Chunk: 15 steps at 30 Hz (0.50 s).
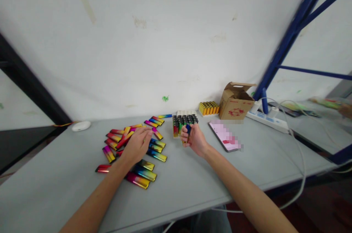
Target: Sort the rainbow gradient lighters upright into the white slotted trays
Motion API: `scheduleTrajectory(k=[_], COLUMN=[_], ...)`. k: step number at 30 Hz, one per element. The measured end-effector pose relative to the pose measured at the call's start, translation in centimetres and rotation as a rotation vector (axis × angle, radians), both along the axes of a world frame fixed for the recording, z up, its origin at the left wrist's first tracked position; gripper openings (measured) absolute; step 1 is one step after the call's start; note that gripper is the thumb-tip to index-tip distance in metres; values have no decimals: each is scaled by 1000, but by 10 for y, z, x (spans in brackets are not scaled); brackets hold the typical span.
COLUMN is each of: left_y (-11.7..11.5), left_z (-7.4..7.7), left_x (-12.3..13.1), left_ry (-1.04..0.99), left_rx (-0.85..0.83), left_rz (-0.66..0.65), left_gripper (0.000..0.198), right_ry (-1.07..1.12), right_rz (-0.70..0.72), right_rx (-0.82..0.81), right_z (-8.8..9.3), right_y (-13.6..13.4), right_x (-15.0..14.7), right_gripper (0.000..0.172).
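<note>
My left hand point(138, 145) lies over a pile of shiny lighters point(158, 156) in red, yellow, purple and blue fades. Its fingers are stretched forward and bent slightly down over the pile; their tips are partly hidden. In my right hand point(196, 139), the fingers are closed round a blue lighter point(188, 130) with a yellowish lower end. Just behind that hand stands a white tray point(176, 137) packed with upright lighters point(185, 119) that have black tops. The hand hides part of this tray's front.
Farther back is a tray of yellow, battery-like cylinders point(209, 108), beside an opened cardboard box point(235, 103). A phone point(224, 136) lies right of my right hand. A white power strip point(269, 120) with cables sits farther right. A white case point(81, 126) is at the left.
</note>
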State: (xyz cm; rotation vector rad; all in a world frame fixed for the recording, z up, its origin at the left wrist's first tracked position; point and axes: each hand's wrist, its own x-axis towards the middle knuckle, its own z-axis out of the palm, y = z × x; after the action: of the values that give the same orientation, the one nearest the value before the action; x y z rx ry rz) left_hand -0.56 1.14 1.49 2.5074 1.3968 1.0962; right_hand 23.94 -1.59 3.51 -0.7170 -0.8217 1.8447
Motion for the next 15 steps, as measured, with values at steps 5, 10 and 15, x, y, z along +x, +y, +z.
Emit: scheduleTrajectory(k=[5,10,15], left_y=[0,1,2], left_z=[1,-1,-2], left_x=[1,0,-1], left_ry=[-6,-11,-8], left_rx=[-5,-11,-8], left_rz=[1,4,0], left_gripper=[45,44,46], right_ry=[9,28,41], right_rz=[-10,19,18], right_rx=[-2,6,7], right_z=[-1,-2,-1], right_y=[1,1,1], right_x=[0,0,1], right_gripper=[19,20,21])
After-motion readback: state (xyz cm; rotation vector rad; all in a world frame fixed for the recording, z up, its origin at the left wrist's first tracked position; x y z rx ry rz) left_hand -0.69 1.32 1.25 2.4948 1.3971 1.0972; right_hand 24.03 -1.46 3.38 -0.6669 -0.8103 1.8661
